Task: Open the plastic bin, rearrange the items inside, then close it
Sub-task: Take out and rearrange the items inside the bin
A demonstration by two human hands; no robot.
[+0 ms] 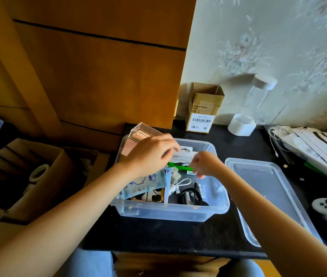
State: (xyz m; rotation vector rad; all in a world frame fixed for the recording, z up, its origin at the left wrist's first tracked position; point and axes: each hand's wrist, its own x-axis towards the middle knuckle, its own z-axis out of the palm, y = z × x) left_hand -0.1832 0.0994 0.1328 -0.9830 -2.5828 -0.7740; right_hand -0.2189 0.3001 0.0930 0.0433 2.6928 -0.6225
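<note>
Two hands over the open plastic bin (pixel 170 213), which sits at the left end of the black table (pixel 178 234), near its front edge. Starting at the left: a clear box with a pink insert (pixel 138 134) stands tilted at the bin's back left corner, its top above the rim. My left hand (pixel 150 154) is right beside it, fingers curled downward over the packets. I can't tell from here whether they actually pinch anything, the fingertips are hidden behind the knuckles.

Below my wrist, a cartoon-printed pouch (pixel 144 182) leans along the bin's left side. Toward the middle lies a white-and-green Belkin card pack (pixel 180 159), flat, its long axis running left to right across the bin, squarely between my two hands. That's the piece the next move turns on, I reckon: it lies just ahead of my left fingertips and just left of my right, so either hand could take an end.

My right hand (pixel 202 164) hovers at the pack's right end, fingers bunched as if pinching a small white tag, though the grasp itself is blurred. Near the front, a white cable (pixel 180 184) and a coiled black cable (pixel 190 196) rest on the bin's floor.

Further right, the lid (pixel 274 196) lies off, flat on the table beside the bin. Closing comes later.
</note>
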